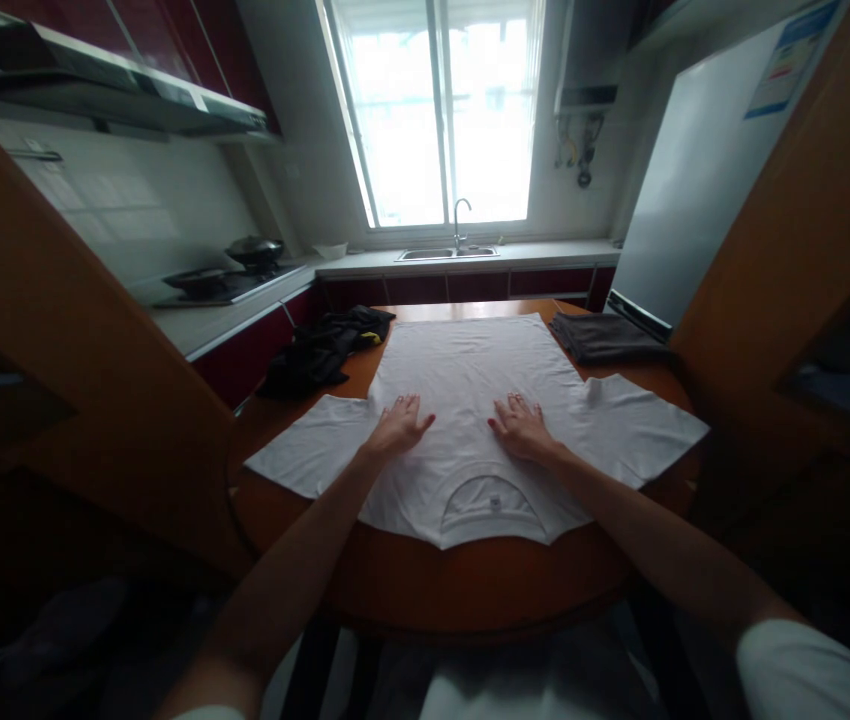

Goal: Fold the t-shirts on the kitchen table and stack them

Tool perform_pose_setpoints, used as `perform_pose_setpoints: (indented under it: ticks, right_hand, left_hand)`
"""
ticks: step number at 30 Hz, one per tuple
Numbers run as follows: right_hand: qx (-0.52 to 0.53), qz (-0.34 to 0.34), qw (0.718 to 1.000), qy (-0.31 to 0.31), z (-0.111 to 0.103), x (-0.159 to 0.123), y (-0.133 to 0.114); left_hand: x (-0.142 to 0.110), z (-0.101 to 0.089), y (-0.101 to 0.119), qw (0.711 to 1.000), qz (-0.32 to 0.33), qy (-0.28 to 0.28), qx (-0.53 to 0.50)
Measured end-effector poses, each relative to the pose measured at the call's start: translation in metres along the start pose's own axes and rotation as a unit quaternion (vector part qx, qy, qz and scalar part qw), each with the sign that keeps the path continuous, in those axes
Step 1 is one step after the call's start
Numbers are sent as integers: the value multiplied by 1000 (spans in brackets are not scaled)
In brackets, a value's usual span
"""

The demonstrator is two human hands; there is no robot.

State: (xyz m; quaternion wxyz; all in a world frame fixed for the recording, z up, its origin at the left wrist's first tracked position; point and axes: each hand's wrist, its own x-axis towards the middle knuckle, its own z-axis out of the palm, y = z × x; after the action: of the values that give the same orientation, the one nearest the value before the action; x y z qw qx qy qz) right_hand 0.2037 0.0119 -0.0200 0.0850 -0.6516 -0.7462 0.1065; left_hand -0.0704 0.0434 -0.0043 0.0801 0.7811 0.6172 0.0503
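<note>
A white T-shirt [462, 370] lies spread out on a round wooden table [470, 590], its neckline toward me and its hem at the far side. Both sleeves reach out sideways, and a small label shows inside the collar. My left hand [399, 428] rests flat on the left chest part of the shirt, fingers apart. On the right chest part, my right hand [522, 428] lies palm down with its fingers spread. Neither hand grips the fabric.
Dark crumpled clothing [324, 350] lies at the table's left, and a folded dark grey cloth [609, 338] at its right. Beyond are a sink [447, 254], a stove [234, 285] with a pan and a lidded pot, and a fridge [702, 180]. Wooden panels flank both sides.
</note>
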Motion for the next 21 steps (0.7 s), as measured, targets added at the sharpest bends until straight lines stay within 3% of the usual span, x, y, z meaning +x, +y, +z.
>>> perform_pose_setpoints:
  ticks: [3, 8, 13, 17, 21]
  right_hand:
    - [-2, 5, 1000, 5, 2, 0, 0]
    - [-16, 5, 1000, 3, 7, 2, 3]
    - [-25, 5, 1000, 2, 10, 3, 5]
    - [-26, 6, 1000, -1, 10, 2, 6]
    - [-29, 6, 1000, 5, 14, 4, 8]
  left_hand:
    - [2, 5, -3, 999, -15, -30, -1]
    - [7, -1, -21, 996, -45, 60, -41]
    - [15, -8, -46, 993, -51, 47, -92]
    - [16, -30, -72, 987, -62, 89, -119]
    - [0, -58, -118, 974, -137, 123, -129]
